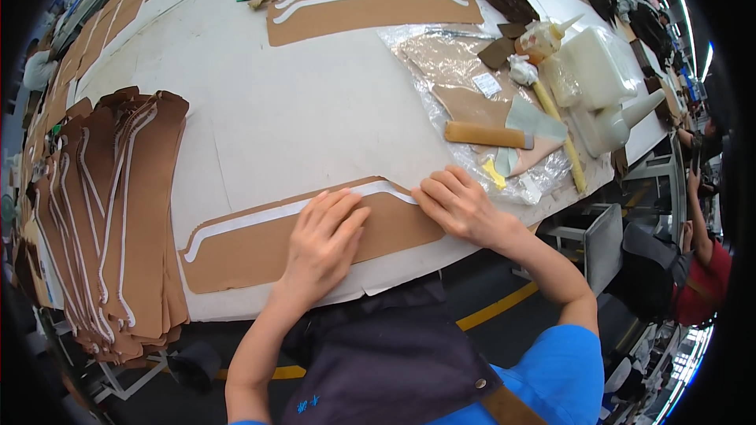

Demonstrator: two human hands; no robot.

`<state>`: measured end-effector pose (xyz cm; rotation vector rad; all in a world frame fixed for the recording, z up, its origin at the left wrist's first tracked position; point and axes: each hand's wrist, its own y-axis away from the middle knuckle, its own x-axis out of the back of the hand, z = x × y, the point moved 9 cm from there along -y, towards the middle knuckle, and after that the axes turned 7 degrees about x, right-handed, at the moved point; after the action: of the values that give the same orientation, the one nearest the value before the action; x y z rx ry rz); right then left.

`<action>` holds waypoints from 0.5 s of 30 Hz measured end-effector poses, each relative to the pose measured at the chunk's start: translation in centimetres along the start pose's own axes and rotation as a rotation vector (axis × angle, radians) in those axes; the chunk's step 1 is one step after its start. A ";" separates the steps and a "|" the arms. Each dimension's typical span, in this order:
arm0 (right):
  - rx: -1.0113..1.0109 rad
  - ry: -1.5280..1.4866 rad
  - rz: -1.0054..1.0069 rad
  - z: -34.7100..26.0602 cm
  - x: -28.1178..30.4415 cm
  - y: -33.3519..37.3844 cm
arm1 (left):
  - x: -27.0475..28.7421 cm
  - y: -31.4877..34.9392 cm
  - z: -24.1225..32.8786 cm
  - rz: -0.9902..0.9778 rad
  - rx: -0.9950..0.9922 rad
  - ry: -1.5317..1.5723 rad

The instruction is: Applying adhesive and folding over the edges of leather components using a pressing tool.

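Observation:
A brown leather-like panel [252, 256] lies flat along the table's near edge, with a white strip [260, 224] following its upper edge. My left hand [321, 240] rests on the middle of the panel, its fingers stretched out over the strip. At the panel's right end, my right hand [461, 208] has its fingers bunched and pressed together on the strip's end. That end and the panel's corner are hidden beneath the fingers.
Left of me, a fanned stack of brown panels with white strips [150, 212] hangs over the edge. Farther back lie more stripped panels [370, 20]. At right are a yellow-handled hammer [561, 130], a wooden-handled tool [484, 134], plastic bags [441, 51] and white bottles [602, 71].

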<state>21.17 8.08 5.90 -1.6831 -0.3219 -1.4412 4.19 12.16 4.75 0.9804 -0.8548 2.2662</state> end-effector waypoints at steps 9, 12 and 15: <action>-0.306 -0.051 0.005 3.0 11.0 0.7 | 8.5 10.0 -5.0 0.295 0.439 -0.133; -0.350 -0.249 0.018 3.6 7.6 -2.6 | 8.5 10.3 -5.3 0.349 0.466 -0.169; -0.279 -0.650 -0.070 2.6 0.5 -8.1 | 8.4 10.3 -5.1 0.376 0.479 -0.215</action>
<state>17.54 14.63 10.07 -2.3719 -0.5543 -0.9785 -10.00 10.68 5.03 1.3888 -0.6288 2.8043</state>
